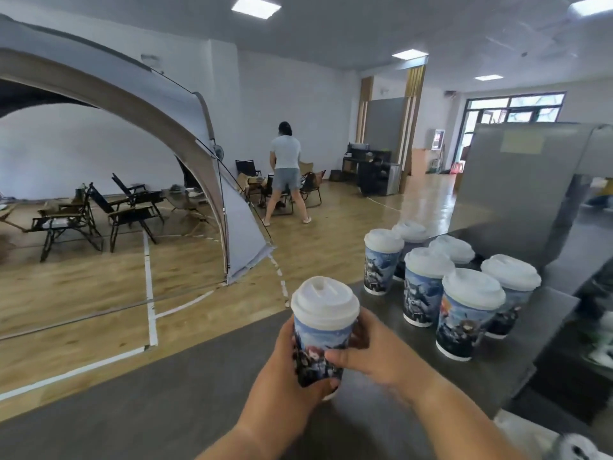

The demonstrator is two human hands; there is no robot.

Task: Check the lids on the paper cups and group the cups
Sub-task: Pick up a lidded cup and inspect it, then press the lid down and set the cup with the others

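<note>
I hold one printed paper cup (pixel 320 340) with a white lid (pixel 324 302) upright in front of me, above the grey counter (pixel 185 400). My left hand (pixel 288 376) grips its lower body from the left and underneath. My right hand (pixel 368 350) grips its side from the right, thumb across the front. A group of several lidded cups (pixel 464 313) of the same print stands close together on the counter to the right, apart from the held cup.
A tall grey metal appliance (pixel 530 180) stands behind the cup group at the right. Beyond the counter lies a wood floor with a large grey tent (pixel 205 154), folding chairs (pixel 122 210) and a person (pixel 285 171) standing far off.
</note>
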